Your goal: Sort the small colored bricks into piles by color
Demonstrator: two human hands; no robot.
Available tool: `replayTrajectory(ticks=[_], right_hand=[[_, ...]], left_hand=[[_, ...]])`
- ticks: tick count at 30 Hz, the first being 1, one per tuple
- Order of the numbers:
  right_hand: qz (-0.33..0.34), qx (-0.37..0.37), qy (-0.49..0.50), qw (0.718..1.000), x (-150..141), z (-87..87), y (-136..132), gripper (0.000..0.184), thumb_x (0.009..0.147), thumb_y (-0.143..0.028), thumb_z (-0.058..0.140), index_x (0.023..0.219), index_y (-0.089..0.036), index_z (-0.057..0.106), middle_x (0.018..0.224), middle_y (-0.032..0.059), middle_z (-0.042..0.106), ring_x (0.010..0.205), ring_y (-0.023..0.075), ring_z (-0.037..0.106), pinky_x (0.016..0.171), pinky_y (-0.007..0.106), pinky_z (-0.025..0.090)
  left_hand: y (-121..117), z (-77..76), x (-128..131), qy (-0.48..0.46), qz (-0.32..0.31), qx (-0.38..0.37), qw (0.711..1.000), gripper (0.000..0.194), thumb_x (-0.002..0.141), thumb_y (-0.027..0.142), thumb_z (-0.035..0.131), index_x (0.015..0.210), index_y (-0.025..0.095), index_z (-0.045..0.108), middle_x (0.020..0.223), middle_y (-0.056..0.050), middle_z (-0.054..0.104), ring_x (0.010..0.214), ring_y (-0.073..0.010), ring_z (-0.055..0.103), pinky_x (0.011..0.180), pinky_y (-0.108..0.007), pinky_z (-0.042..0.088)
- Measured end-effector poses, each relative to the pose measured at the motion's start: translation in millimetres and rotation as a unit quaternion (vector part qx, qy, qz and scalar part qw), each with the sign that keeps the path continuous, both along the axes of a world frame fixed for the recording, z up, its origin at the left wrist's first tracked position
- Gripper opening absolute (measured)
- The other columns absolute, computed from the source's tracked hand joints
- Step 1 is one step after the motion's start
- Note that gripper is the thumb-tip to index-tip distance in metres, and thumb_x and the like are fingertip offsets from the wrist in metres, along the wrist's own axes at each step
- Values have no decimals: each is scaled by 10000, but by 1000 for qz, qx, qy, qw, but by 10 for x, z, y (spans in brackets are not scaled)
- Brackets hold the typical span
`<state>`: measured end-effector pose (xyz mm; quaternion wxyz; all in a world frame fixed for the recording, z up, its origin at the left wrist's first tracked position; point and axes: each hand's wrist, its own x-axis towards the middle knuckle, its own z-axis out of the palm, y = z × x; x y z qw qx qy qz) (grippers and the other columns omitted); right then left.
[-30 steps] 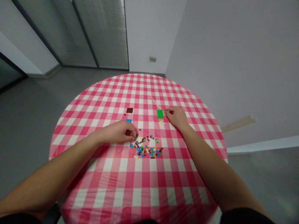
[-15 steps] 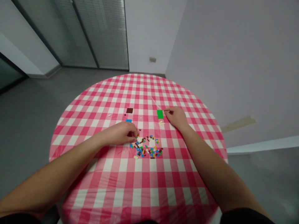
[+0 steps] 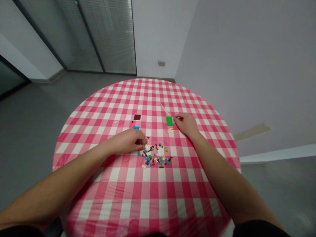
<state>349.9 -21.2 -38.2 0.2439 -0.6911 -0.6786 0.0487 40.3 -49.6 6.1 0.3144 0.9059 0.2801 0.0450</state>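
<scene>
Gingham tablecloth [image 3: 128, 194] beneath scattered plastic bricks [image 3: 154, 156]

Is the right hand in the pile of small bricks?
No, the right hand lies beside the green plate, well apart from the pile of small bricks.

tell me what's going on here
A person is working with both bare hands at a table covered in a pink checked cloth. The left hand has its fingertips at the edge of a loose pile of small colored toy bricks; whether it holds one, I cannot tell. The right hand lies beside a flat green brick. A flat brown brick and a blue brick lie apart from the pile.
</scene>
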Motion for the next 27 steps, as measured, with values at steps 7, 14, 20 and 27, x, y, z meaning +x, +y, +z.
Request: replayTrajectory(ticks=[7, 14, 20, 27], right_hand=[[-3, -14, -3, 1000, 0, 19, -5, 253, 905, -346, 618, 992, -213, 815, 996, 89, 787, 915, 255, 697, 773, 357, 517], [-2, -15, 5, 1000, -3, 23, -8, 270, 911, -349, 599, 1009, -212, 810, 1014, 91, 785, 921, 260, 700, 775, 368, 528], [-8, -10, 15, 1000, -7, 26, -18, 261, 887, -320, 614, 1021, -200, 803, 1009, 95, 780, 905, 255, 696, 783, 364, 529], [-23, -5, 38, 999, -26, 43, -28, 291, 878, -310, 617, 1068, -177, 791, 969, 105, 774, 842, 244, 687, 768, 357, 528]], left_hand=[[-14, -12, 12, -17, -9, -17, 1000, 139, 818, 125, 607, 840, 164, 738, 925, -58, 749, 805, -163, 675, 744, -276, 478], [-26, 18, 11, -37, 9, -34, 999, 98, 789, 147, 621, 822, 165, 712, 926, -65, 742, 790, -175, 671, 726, -294, 491], [-16, -30, -8, -84, 62, -78, 992, 69, 792, 193, 651, 824, 162, 704, 941, -86, 767, 856, -204, 698, 789, -332, 520], [26, -173, -9, -157, 138, -152, 966, 88, 807, 215, 652, 852, 156, 701, 774, -50, 751, 685, -157, 678, 632, -262, 508]])
